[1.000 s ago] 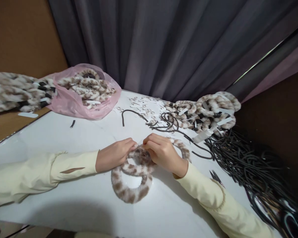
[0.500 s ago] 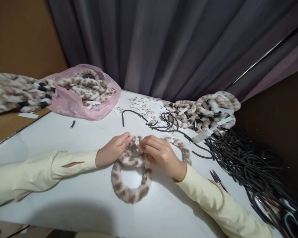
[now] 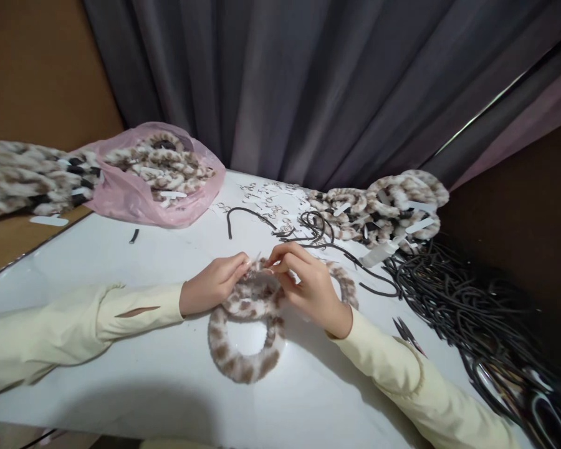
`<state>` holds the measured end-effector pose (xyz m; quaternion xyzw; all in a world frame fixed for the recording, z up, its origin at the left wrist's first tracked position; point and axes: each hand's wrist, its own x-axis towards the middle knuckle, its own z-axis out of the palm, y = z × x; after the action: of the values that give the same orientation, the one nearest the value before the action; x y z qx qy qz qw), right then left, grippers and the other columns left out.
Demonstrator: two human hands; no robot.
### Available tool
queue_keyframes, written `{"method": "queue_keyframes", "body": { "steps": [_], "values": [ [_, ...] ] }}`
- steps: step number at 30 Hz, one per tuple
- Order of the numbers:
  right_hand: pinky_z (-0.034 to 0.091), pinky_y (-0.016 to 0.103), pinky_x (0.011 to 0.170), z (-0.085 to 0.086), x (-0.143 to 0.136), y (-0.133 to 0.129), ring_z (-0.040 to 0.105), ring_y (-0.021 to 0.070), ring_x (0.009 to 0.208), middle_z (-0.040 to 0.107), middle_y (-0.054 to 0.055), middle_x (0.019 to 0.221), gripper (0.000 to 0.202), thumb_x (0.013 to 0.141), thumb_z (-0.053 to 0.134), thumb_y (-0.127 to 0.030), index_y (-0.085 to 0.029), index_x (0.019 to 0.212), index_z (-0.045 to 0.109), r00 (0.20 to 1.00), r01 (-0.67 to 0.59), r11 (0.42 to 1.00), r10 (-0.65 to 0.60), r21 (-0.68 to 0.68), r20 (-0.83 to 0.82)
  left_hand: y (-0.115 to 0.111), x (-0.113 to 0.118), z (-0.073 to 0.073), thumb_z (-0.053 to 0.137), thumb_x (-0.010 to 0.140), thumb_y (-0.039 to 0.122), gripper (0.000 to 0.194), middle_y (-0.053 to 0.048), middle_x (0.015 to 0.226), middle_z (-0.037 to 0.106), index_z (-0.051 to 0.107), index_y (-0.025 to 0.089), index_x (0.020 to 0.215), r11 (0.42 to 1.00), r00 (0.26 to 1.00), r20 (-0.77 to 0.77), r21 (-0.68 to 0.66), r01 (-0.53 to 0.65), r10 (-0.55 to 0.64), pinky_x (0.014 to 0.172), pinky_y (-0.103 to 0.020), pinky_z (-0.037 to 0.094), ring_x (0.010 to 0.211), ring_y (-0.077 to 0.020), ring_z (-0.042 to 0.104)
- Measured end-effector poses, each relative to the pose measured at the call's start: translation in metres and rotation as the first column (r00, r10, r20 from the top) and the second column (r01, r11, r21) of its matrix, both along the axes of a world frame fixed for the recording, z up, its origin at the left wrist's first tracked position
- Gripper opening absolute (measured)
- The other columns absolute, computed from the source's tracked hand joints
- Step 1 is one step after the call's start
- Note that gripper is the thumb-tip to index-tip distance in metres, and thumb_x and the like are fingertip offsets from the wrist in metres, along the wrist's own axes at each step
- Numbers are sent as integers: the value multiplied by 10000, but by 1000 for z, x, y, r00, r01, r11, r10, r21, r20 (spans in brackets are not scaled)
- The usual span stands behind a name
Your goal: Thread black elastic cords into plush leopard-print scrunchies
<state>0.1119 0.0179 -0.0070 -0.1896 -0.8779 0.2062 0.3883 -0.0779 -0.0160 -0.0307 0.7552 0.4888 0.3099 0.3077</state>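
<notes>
Near the middle of the white table, my left hand [image 3: 215, 282] pinches the upper edge of a brown-and-white furry ring [image 3: 247, 300]. My right hand [image 3: 306, 284] is closed at the same edge, its thumb and fingertips together by a small white piece too small to make out clearly. A second furry ring [image 3: 247, 368] lies flat just below, touching or joined to the first; I cannot tell which. Part of another furry ring [image 3: 346, 285] shows behind my right hand.
A pink plastic bag [image 3: 168, 215] of furry rings stands back left. Small metal rings [image 3: 266, 199] and black cords [image 3: 250, 212] lie behind my hands. On the right are furry rings [image 3: 411, 193], a black cord pile [image 3: 449, 305] and a pointed tool [image 3: 407, 333].
My right hand has lifted slightly and its fingers have changed their pose, with a gap now showing between thumb and fingers. The left hand keeps its pinch. The view has shifted a little.
</notes>
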Motion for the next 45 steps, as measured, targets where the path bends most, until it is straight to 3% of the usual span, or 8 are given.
{"method": "queue_keyframes", "body": {
  "steps": [4,11,20,30,33,36,42,45],
  "values": [
    [466,279,713,2,0,2,574,148,858,576,81,929,223,762,414,23,-192,703,421,1000,-26,998,26,-50,2,-1,0,-3,239,929,274,252,34,632,374,303,206,695,983,984,-101,91,158,-149,581,-241,334,565,-118,393],
    [424,217,592,-3,0,3,572,115,668,638,35,796,219,745,434,7,-197,677,391,995,-17,986,33,-163,95,-2,-3,-8,221,937,238,224,9,697,423,336,205,748,939,942,-163,141,315,-292,613,-235,355,610,-126,423],
    [429,233,588,-10,0,-1,584,149,672,631,46,744,191,747,399,-9,-197,715,418,975,74,996,-61,-53,214,-7,0,0,293,937,346,233,7,751,518,437,192,838,972,969,-82,14,236,-234,647,-227,379,658,-117,488],
    [404,191,526,-7,-2,-3,594,119,590,636,2,662,180,734,426,-17,-193,704,452,988,83,967,-47,-242,149,-9,-3,-9,321,909,198,173,-30,759,599,491,180,890,919,961,-174,296,260,-216,597,-211,405,651,-124,550],
    [392,189,526,-2,-4,-3,591,116,590,637,-1,642,166,744,479,-41,-184,661,463,985,103,949,-55,-298,165,-10,-4,-11,314,898,172,194,-38,709,590,508,170,887,860,941,-268,408,306,-208,577,-221,409,624,-130,544],
    [379,192,519,2,-5,-3,552,106,559,608,-8,605,164,741,550,-75,-172,633,474,978,114,920,-37,-376,205,-10,-4,-12,301,891,152,210,-32,634,556,510,167,872,755,906,-384,536,377,-180,531,-241,392,581,-137,520],
    [365,184,503,2,-3,2,483,83,551,543,-26,613,124,749,589,-124,-160,686,488,967,89,766,86,-637,239,-8,-3,-11,317,883,111,205,-21,550,524,518,152,877,515,840,-540,706,485,-51,450,-291,332,494,-152,465],
    [354,181,500,1,-3,3,469,79,548,539,-26,611,111,754,569,-103,-159,703,488,957,108,749,100,-654,272,-7,-2,-11,341,884,117,198,-17,556,536,529,165,844,474,816,-578,717,510,-4,462,-286,353,500,-142,483]
  ]
}}
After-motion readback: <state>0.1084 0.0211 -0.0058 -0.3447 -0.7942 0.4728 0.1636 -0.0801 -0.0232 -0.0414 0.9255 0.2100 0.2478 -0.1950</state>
